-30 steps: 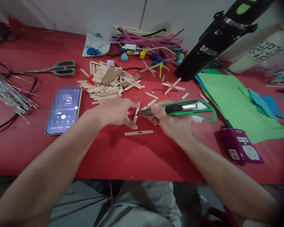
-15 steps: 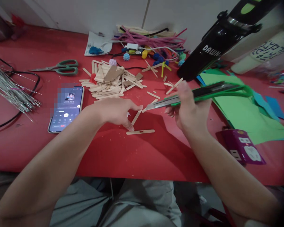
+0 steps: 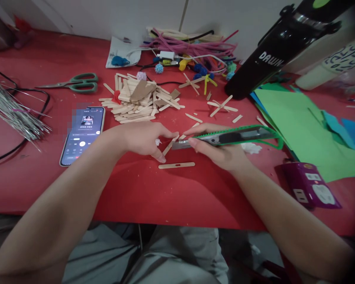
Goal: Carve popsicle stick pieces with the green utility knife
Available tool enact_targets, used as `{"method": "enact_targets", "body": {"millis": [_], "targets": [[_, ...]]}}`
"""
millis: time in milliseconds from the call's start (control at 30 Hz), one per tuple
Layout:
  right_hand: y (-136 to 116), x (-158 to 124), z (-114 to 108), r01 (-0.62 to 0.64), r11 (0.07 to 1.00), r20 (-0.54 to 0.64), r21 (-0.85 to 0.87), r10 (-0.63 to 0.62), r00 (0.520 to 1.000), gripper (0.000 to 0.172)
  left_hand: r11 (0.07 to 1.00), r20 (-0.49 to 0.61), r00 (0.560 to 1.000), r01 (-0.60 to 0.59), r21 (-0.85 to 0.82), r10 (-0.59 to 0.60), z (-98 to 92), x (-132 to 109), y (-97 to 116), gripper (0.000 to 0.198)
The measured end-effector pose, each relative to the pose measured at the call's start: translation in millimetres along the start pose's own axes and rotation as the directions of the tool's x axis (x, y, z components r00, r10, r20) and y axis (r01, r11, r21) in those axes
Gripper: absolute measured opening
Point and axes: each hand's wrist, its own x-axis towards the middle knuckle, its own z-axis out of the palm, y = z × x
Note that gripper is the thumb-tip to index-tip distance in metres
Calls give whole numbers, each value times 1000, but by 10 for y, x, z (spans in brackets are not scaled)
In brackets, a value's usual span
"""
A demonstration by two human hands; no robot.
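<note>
We pin a small craft stick [image 3: 169,148] on the red desk [image 3: 171,197], between the desk's middle and its near edge. It lies on a slant: one end points to the far right corner, the other to the near left corner. Our left hand [image 3: 143,139] is on it, with thumb and first finger spread and clamped on its two ends.

Our right hand [image 3: 225,156] is wrapped tight around a green utility knife [image 3: 239,136]. The knife lies nearly side to side, with its blade pointing to the left edge, so it comes across the stick from the right. The tip is at the stick's middle, between our left fingers; we cannot tell if it touches.

A second stick with a slot [image 3: 167,166] lies closer to the near edge and runs along it, just beside our left thumb.
</note>
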Motion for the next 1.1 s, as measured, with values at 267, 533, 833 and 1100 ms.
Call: {"method": "enact_targets", "body": {"millis": [267, 533, 833, 1100], "targets": [[56, -8, 52, -91, 989, 57, 116, 85, 995, 20, 1000, 60, 998, 11, -2, -11, -46, 1, -17, 67], [86, -38, 69, -108, 986, 33, 127, 105, 994, 16, 1000, 34, 999, 15, 22, -16, -41, -2, -101, 63], [25, -59, 140, -65, 984, -6, 166, 67, 998, 15, 999, 40, 999, 26, -26, -25, -40, 3, -84, 62], [-5, -79, 146, -19, 1000, -7, 0, 19, 1000, 14, 999, 23, 1000, 2, -49, -1, -35, 21, -109, 60]]}}
